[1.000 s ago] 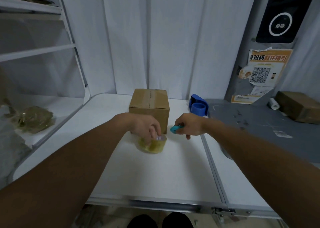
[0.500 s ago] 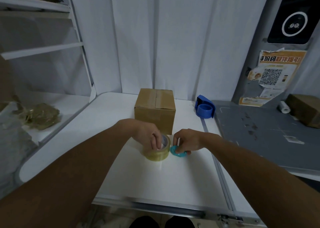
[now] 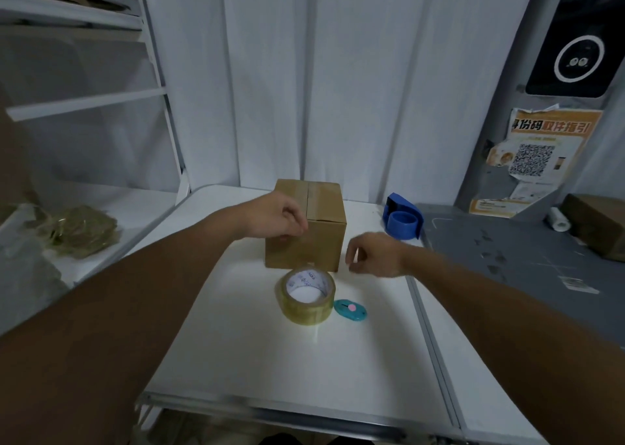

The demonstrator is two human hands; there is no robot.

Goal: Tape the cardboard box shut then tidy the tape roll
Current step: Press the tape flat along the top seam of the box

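A single brown cardboard box [image 3: 306, 228], matte and square-cornered with a glossy strip of tape running along its top seam, stands near the far edge of a smooth white folding table [image 3: 270, 353]. The person's left hand [image 3: 275, 216] rests curled at the box's front upper-left edge, fingers folded inward and holding nothing that can be seen; whether the fingertips press the cardboard is hard to make out, since they are tucked under the palm. The right hand [image 3: 373, 254] hovers just right of the box's lower front corner, fingers loosely bent and parted, empty, and blurred. One roll of clear, yellowish packing tape [image 3: 307, 295] lies flat just in front of the box, its white printed core facing up, in neither hand. Touching or almost touching the roll's right side lies one small oval teal cutter [image 3: 350, 310] with a pink button. Right of the box, well apart, sits one blue plastic tape dispenser [image 3: 404, 220]. Behind the box hang pleated white curtains [image 3: 321, 72]. Far right of the box, one torn orange poster [image 3: 537, 160] with a QR code sticks to a grey panel, and a second brown carton [image 3: 598, 226] is cut off by the frame.
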